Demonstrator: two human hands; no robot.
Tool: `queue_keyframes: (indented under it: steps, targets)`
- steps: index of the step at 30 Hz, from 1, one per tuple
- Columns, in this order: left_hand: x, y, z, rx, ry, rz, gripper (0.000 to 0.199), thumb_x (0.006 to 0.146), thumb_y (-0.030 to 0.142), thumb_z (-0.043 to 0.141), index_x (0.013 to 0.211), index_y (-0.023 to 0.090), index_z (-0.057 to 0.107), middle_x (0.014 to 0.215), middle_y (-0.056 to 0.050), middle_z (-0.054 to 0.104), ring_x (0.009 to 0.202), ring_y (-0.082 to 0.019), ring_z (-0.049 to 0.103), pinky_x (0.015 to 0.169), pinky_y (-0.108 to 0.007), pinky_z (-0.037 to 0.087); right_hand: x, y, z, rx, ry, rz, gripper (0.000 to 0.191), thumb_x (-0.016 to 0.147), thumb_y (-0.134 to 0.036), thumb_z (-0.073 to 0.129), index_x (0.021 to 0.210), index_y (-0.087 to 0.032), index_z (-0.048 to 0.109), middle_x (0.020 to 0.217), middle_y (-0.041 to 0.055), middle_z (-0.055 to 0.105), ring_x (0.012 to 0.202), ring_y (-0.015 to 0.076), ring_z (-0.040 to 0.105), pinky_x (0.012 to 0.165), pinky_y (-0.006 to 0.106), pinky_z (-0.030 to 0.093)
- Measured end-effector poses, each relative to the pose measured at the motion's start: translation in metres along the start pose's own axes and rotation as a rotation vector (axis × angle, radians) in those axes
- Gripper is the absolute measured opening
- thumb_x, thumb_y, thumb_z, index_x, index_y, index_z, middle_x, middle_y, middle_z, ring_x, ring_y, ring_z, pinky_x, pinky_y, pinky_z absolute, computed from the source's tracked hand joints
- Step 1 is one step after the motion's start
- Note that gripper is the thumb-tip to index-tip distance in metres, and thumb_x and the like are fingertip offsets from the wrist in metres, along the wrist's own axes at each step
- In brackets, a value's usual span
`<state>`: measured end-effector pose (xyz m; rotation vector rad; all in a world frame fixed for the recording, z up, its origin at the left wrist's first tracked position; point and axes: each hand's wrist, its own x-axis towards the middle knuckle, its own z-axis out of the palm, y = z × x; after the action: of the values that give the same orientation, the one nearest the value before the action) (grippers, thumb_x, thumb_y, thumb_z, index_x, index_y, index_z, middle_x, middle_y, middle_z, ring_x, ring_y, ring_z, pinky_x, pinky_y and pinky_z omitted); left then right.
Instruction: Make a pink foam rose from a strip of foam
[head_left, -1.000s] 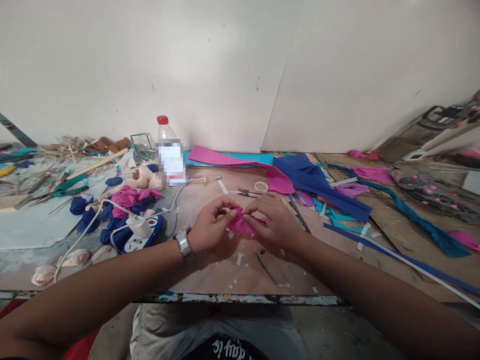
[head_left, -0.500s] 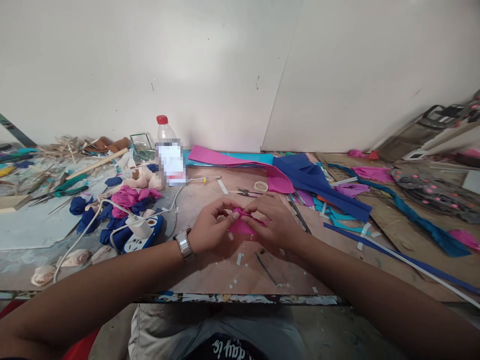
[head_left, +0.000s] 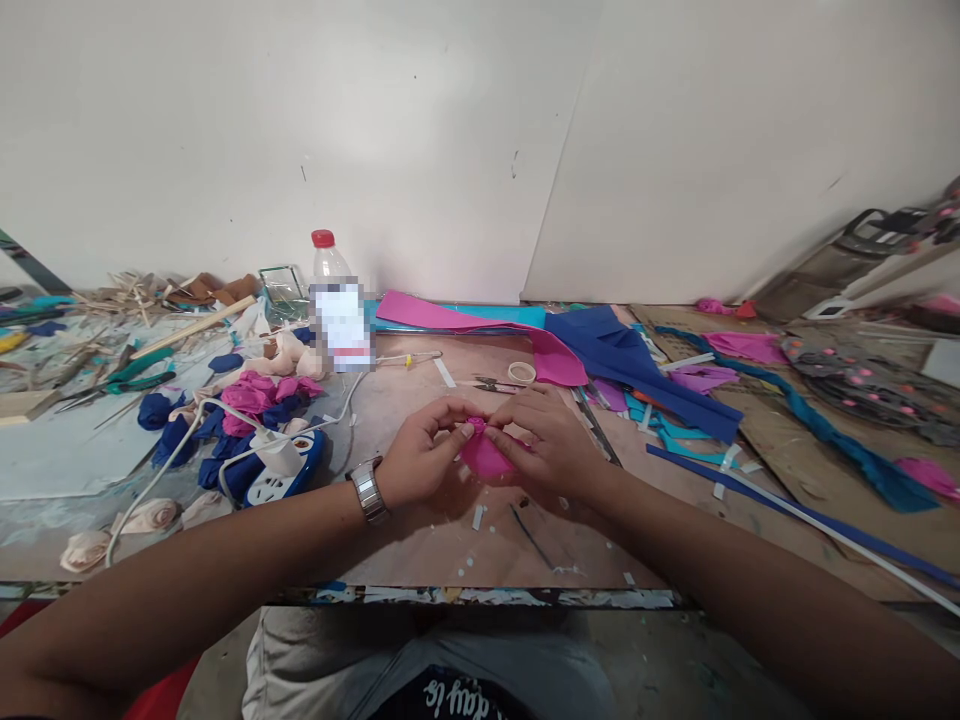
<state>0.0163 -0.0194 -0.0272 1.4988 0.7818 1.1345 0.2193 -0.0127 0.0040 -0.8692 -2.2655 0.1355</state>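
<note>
Piece of crinkled bright-pink material (head_left: 489,462) sits, I see, between left hand (head_left: 424,450) and right hand (head_left: 553,445), both pinching its far side.

The support is a wide worktable with a stained brown top (head_left: 420,550). At far left lies a heap of thin wooden sticks (head_left: 135,298); nearer, crumpled magenta and dark blue rosettes (head_left: 251,395) sit beside a blue-and-white oval power strip (head_left: 262,488). A cream spiral rosette (head_left: 86,550) lies near left. A clear red-capped plastic bottle (head_left: 330,263) stands far left of centre, a thin dark stick (head_left: 532,537) lies near centre, and brown cardboard (head_left: 780,440) covers the right.
</note>
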Motion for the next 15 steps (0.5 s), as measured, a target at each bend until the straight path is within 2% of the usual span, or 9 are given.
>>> queue_keyframes:
  steps: [9, 11, 15]
  targets:
    - [-0.0024, 0.0048, -0.0022, 0.133, -0.048, 0.114, 0.031, 0.101, 0.032, 0.055, 0.129, 0.019, 0.062, 0.135, -0.012, 0.067, 0.125, -0.023, 0.065, 0.109, -0.037, 0.049, -0.0009, 0.002, 0.0007, 0.002, -0.019, 0.055, 0.016, 0.097, -0.035, 0.064, 0.088, -0.022, 0.069, 0.086, 0.0033, 0.075, 0.087, 0.0221, 0.065, 0.088, 0.04, 0.04]
    - [-0.0026, 0.0043, -0.0032, 0.132, -0.067, 0.134, 0.038, 0.101, 0.032, 0.054, 0.138, 0.02, 0.056, 0.137, -0.013, 0.066, 0.124, -0.023, 0.065, 0.108, -0.038, 0.049, -0.0013, 0.0025, 0.001, -0.001, -0.01, 0.077, 0.016, 0.097, -0.038, 0.065, 0.094, -0.023, 0.068, 0.087, 0.0033, 0.073, 0.087, 0.0225, 0.064, 0.087, 0.04, 0.041]
    - [-0.0025, 0.0029, -0.0051, 0.127, -0.101, 0.126, 0.052, 0.102, 0.032, 0.053, 0.151, 0.021, 0.041, 0.126, -0.013, 0.071, 0.108, -0.022, 0.071, 0.097, -0.038, 0.054, -0.002, 0.0036, 0.0022, 0.011, -0.032, 0.023, 0.026, 0.099, -0.038, 0.062, 0.12, -0.024, 0.065, 0.098, 0.0061, 0.069, 0.093, 0.024, 0.061, 0.086, 0.041, 0.044]
